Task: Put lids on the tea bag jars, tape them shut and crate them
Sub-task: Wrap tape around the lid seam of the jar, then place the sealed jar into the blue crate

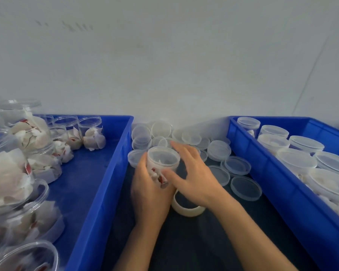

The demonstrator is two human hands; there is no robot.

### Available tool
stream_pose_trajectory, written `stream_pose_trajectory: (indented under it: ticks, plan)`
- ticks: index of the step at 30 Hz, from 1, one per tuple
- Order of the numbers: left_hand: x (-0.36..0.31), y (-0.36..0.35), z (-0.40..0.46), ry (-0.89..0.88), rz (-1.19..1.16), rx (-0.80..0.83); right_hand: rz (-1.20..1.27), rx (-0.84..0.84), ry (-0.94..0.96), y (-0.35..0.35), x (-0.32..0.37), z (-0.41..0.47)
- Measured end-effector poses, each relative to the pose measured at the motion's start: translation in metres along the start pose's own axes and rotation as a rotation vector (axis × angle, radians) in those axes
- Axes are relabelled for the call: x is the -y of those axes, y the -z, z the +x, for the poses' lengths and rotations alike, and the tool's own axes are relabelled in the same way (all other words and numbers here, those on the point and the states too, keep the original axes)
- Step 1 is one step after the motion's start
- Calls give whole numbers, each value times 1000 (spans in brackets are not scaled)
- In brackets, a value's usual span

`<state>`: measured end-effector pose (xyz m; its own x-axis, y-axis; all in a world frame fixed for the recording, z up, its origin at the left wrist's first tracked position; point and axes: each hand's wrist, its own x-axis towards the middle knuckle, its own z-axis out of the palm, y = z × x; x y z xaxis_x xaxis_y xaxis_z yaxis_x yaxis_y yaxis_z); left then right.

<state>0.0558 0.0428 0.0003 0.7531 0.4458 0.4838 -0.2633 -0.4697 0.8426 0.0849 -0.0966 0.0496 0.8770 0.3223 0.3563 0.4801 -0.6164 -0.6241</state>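
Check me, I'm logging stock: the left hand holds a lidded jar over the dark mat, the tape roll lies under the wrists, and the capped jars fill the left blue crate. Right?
One slip: in the head view the capped jars fill the right blue crate; the left blue crate holds open jars. The left hand, lidded jar and tape roll are as stated.

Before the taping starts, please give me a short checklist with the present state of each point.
1. Lid sits on the jar: ok; whether it is fully closed, cannot tell.
2. Left hand grips the jar body: ok.
3. Right hand rests on the jar's side with straight fingers: ok.
4. Tape roll lies on the dark table below the hands: ok.
5. Free tape end found: cannot tell.
6. Room in the right blue crate for this jar: cannot tell.
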Motion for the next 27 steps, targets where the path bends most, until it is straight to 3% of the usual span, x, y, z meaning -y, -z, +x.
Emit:
stream_pose_trajectory:
  ticks: [5,15,18,22,27]
  plan:
    - [-10,-1,-5,73,-96,73,91,30,-7,10,-2,14]
    - [-12,-28,-3,143,-145,196,13,97,-12,47,-4,30]
    - [-17,-40,-1,125,-144,271,-50,-15,-54,70,-6,47]
    - [-5,-50,0,198,-142,378,20,-296,-169,125,-17,84]
    - [-2,-51,2,270,-28,369,-31,-615,-303,201,-63,145]
